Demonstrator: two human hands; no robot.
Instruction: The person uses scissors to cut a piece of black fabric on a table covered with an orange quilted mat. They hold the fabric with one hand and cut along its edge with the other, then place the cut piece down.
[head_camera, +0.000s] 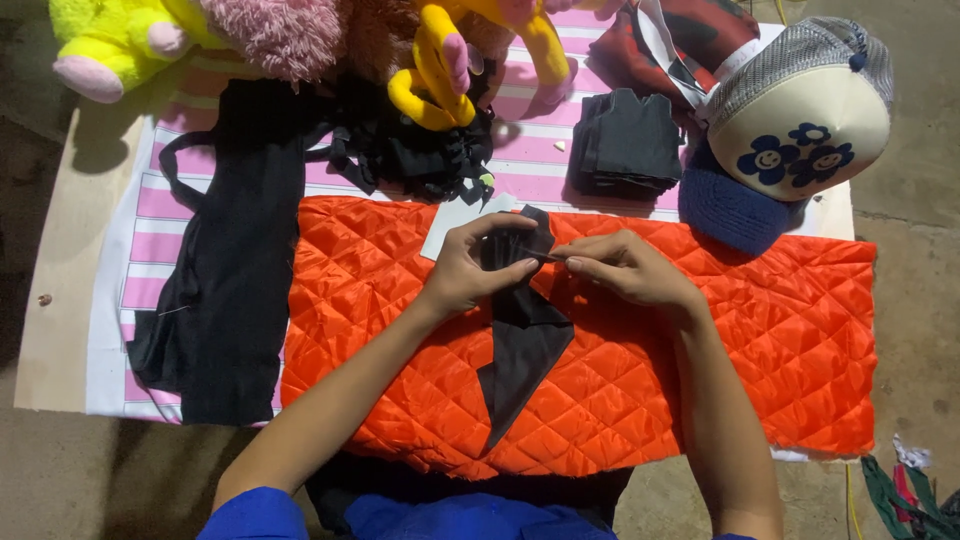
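Note:
My left hand (472, 268) grips the upper part of a narrow black fabric piece (522, 345) that lies on an orange quilted cloth (700, 350). My right hand (622, 268) pinches a thin needle at the black piece's top edge, fingertips almost touching the left thumb. The black piece tapers to a point toward me. A white paper shape (450, 222) lies just beyond my left hand.
A long black cloth (235, 270) lies left on a pink-and-white striped sheet (150, 215). Plush toys, yellow (115, 40) and pink (285, 30), sit at the far edge. A stack of black cut pieces (625, 145) and a cap with blue flowers (800, 110) lie far right.

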